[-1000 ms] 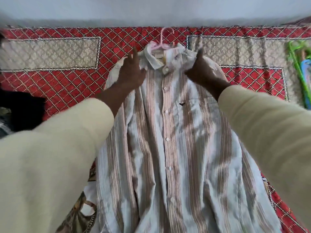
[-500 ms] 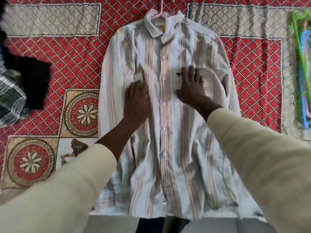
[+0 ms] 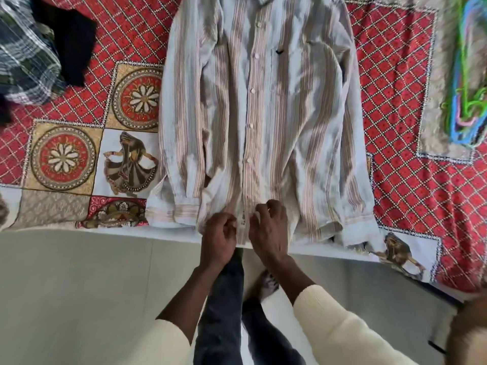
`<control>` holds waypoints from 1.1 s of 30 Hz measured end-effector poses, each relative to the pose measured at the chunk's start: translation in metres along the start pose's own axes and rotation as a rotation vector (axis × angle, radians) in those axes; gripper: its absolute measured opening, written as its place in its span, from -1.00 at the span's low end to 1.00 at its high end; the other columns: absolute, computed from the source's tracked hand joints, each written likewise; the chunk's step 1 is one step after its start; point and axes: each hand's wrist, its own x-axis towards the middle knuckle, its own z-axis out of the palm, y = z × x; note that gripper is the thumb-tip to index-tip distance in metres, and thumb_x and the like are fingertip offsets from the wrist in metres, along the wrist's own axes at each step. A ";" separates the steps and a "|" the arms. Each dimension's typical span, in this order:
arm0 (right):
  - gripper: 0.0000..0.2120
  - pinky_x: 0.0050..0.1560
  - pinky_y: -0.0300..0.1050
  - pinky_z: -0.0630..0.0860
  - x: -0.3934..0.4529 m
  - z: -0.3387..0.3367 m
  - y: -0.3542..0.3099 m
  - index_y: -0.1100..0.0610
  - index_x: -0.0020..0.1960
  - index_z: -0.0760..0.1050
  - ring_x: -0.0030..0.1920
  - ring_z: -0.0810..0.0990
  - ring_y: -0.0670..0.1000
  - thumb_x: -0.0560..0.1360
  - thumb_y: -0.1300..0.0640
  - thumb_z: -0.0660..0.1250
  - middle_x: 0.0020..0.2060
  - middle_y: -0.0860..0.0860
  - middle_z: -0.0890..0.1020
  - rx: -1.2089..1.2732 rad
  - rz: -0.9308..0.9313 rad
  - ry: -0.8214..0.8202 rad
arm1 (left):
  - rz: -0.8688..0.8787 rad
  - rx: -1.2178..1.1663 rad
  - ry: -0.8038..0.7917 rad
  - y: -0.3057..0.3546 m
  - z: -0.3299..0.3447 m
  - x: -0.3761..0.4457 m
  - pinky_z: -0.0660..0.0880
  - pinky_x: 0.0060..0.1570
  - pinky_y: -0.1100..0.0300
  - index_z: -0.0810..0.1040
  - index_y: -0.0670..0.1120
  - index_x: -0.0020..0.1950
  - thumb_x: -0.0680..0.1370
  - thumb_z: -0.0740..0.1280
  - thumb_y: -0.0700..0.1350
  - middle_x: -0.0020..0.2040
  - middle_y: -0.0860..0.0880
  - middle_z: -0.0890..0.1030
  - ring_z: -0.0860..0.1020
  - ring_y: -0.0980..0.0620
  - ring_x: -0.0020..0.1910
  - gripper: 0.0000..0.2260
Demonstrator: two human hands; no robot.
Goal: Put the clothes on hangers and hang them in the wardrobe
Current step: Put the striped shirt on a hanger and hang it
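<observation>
A white shirt with brown stripes (image 3: 263, 114) lies flat and buttoned on the bed, front up, its hem at the bed's near edge. Its collar and the pink hanger are cut off at the top of the view. My left hand (image 3: 218, 234) has curled fingers and pinches the hem just left of the button strip. My right hand (image 3: 268, 230) sits just right of the strip, fingers bent onto the same hem. The two hands are almost touching.
A patterned red bedcover (image 3: 400, 106) lies under the shirt. A plaid garment (image 3: 23, 61) and a black garment (image 3: 71, 40) are piled at the far left. Several green, blue and pink hangers (image 3: 466, 101) lie at the right. Grey floor (image 3: 79, 285) lies below.
Both hands slid from the collar down over the chest to the hem, and they now take hold of the hem. The view dropped, so collar and hanger left the frame.
</observation>
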 end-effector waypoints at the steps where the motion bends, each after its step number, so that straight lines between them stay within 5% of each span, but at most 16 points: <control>1: -0.89 -0.16 0.06 0.47 -0.005 -0.001 -0.003 0.24 -0.08 0.48 -0.13 0.44 0.17 0.44 0.26 0.39 -0.13 0.16 0.50 0.004 -0.024 -0.025 | -0.027 -0.018 0.007 0.002 0.001 -0.003 0.53 0.09 0.09 0.61 -0.11 0.07 0.54 0.33 -0.28 0.00 -0.04 0.64 0.58 -0.01 0.00 -0.85; 4: -0.77 -0.14 0.01 0.42 -0.004 0.000 -0.014 0.22 0.03 0.47 -0.12 0.49 0.16 0.50 0.09 0.39 -0.11 0.14 0.53 -0.023 0.022 -0.128 | -0.080 -0.040 0.069 0.013 -0.001 0.000 0.45 0.09 0.31 0.63 -0.15 0.10 0.54 0.29 -0.33 0.04 -0.05 0.67 0.59 0.02 0.02 -0.79; 7: -0.72 -0.22 -0.07 0.34 0.007 -0.001 -0.018 0.21 0.20 0.39 -0.08 0.53 0.19 0.50 0.24 0.29 -0.02 0.15 0.56 -0.060 0.150 -0.245 | -0.179 -0.043 0.010 0.018 -0.003 0.013 0.47 0.11 0.23 0.63 -0.12 0.14 0.55 0.27 -0.31 0.05 -0.04 0.67 0.58 0.03 0.03 -0.76; 15: -0.88 -0.38 -0.08 0.30 0.017 -0.008 0.006 0.25 -0.26 0.44 -0.35 0.45 0.09 0.37 0.35 0.14 -0.39 0.08 0.46 0.531 0.596 -0.203 | -0.364 -0.129 -0.097 0.026 -0.004 0.036 0.52 -0.02 0.18 0.64 -0.04 0.01 0.53 0.34 -0.21 -0.02 0.02 0.67 0.61 0.02 -0.03 -0.87; 18: -0.85 -0.35 -0.10 0.31 0.021 -0.008 0.008 0.23 -0.21 0.45 -0.31 0.49 0.10 0.44 0.24 0.13 -0.33 0.10 0.53 0.452 0.528 -0.188 | -0.284 -0.088 0.005 0.042 -0.003 0.042 0.37 -0.27 0.49 0.66 -0.12 0.02 0.55 0.32 -0.26 -0.08 0.02 0.64 0.56 0.09 -0.11 -0.86; 20: -0.81 -0.28 -0.08 0.38 0.024 -0.009 0.000 0.17 -0.11 0.45 -0.23 0.54 0.12 0.54 0.06 0.18 -0.25 0.07 0.57 0.351 0.475 -0.206 | -0.238 -0.104 -0.037 0.048 -0.002 0.048 0.38 -0.22 0.57 0.66 -0.16 0.10 0.56 0.30 -0.29 -0.02 -0.03 0.67 0.58 0.10 -0.06 -0.81; 22: -0.71 -0.20 -0.03 0.46 0.026 -0.009 -0.007 0.16 0.04 0.41 -0.17 0.54 0.12 0.52 -0.06 0.27 -0.12 0.06 0.56 0.204 0.364 -0.220 | -0.278 -0.133 -0.123 0.050 -0.001 0.055 0.54 0.02 0.34 0.66 -0.14 0.16 0.57 0.32 -0.27 0.07 -0.05 0.68 0.62 0.04 0.03 -0.78; 25: -0.64 -0.19 0.03 0.48 0.026 -0.005 -0.010 0.19 0.22 0.33 -0.11 0.53 0.20 0.49 0.14 0.33 0.02 0.15 0.52 -0.013 0.120 -0.261 | -0.364 -0.164 -0.141 0.046 -0.004 0.062 0.59 0.09 0.05 0.70 0.04 -0.02 0.56 0.31 -0.23 -0.02 0.02 0.71 0.65 0.00 -0.02 -0.78; 29: -0.62 -0.24 -0.01 0.36 0.025 -0.003 -0.013 0.21 0.27 0.34 -0.13 0.54 0.22 0.47 0.29 0.27 0.02 0.19 0.53 -0.147 0.085 -0.270 | -0.426 -0.209 -0.148 0.043 -0.008 0.060 0.62 0.03 0.01 0.62 0.08 -0.19 0.55 0.29 -0.24 -0.09 0.03 0.69 0.65 -0.03 -0.04 -0.75; 33: -0.75 -0.23 -0.01 0.40 0.033 -0.003 -0.011 0.27 0.14 0.44 -0.13 0.53 0.24 0.54 0.32 0.06 -0.03 0.23 0.57 0.059 0.189 -0.218 | -0.448 -0.266 -0.164 0.049 -0.006 0.058 0.62 -0.05 0.06 0.65 0.11 -0.17 0.56 0.33 -0.24 -0.11 0.11 0.69 0.64 0.08 -0.11 -0.74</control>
